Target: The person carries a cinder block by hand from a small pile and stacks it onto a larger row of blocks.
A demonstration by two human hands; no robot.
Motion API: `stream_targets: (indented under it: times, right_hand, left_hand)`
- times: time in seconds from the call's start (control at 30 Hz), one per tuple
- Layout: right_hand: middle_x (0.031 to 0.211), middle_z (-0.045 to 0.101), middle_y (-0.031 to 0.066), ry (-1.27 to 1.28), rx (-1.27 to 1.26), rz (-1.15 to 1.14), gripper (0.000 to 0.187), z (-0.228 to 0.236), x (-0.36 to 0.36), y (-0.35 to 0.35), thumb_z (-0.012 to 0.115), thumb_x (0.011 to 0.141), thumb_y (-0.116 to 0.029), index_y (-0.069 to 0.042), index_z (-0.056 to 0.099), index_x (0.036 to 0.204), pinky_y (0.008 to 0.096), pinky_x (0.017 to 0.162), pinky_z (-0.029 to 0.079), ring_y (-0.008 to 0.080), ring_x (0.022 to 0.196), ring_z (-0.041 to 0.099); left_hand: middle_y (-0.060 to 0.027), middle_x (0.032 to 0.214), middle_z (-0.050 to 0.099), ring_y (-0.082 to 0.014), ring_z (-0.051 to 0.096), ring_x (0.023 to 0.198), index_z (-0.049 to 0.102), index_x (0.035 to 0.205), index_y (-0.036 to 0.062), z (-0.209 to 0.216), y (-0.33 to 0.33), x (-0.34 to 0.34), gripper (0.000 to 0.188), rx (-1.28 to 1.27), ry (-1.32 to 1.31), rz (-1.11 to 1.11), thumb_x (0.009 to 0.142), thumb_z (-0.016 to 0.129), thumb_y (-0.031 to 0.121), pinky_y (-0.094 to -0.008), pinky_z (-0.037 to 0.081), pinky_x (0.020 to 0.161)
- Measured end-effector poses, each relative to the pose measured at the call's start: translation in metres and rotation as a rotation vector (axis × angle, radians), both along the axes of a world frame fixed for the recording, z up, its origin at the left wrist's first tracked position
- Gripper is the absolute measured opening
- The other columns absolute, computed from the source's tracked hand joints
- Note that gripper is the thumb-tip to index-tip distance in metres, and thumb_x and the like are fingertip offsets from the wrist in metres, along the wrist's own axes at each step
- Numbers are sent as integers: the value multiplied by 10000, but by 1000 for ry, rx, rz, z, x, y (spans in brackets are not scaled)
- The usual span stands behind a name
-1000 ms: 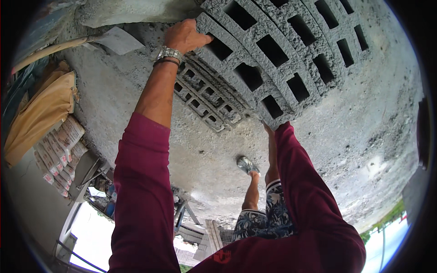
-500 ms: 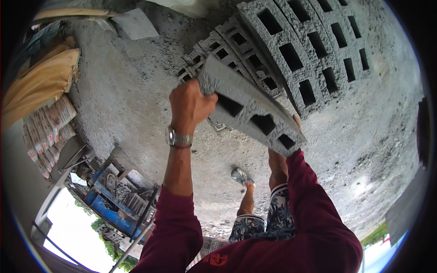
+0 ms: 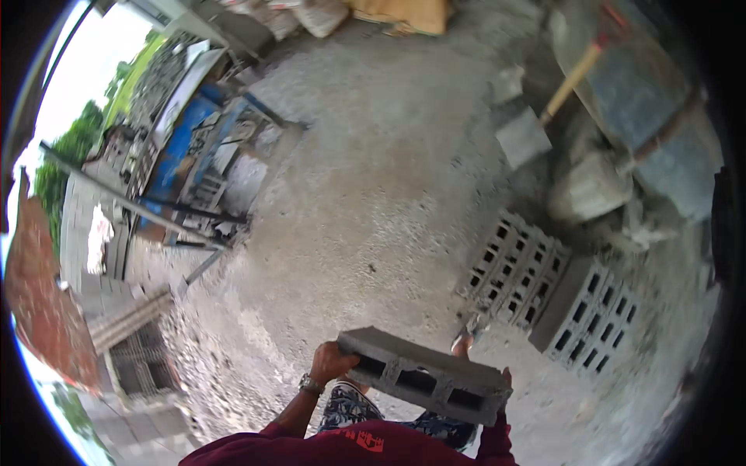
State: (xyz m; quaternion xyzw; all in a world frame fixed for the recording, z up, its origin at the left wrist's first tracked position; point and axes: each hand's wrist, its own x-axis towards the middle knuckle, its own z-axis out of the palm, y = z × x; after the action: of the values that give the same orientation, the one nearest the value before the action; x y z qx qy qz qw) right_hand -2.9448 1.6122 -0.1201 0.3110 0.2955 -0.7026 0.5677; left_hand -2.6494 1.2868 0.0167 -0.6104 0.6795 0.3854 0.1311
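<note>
A grey hollow concrete block is held in front of my body, its row of three holes facing me. My left hand is closed round its left end, with a watch on that wrist. At the block's right end is my right hand, mostly hidden behind the block, with only some fingers showing along the edge. To the right, on the ground, stand a lower group of hollow blocks and a taller-looking group beside it. My foot shows just beyond the held block.
A blue metal machine with protruding bars stands at the left. A shovel lies at the far right near a pale sack-like bundle. Sacks sit along the far edge; a rusty sheet is at the near left.
My view has swung left, so the block groups now appear lower right and the machine upper left. The held block has come closer to my body and lies more level.
</note>
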Motion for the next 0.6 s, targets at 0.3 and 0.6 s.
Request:
stream_targets:
  times: [0.3,0.6]
  right_hand:
    - [938,661,125,414,18,498,442,86,199,-194,431,951,-411,-13,620,987,395,787,522,243,854,643]
    - [895,655,93,668,-317,983,378,139,452,-435,442,956,-361,-24,613,956,352,755,519,204,825,638]
  left_hand:
    - [-259,678,625,-367,654,698,648,686,-64,83,49,358,525,5,62,651,587,706,449,-412,509,648]
    - [-213,561,594,-282,624,548,615,590,-77,181,43,599,471,-117,73,1188,578,713,383,-378,481,554]
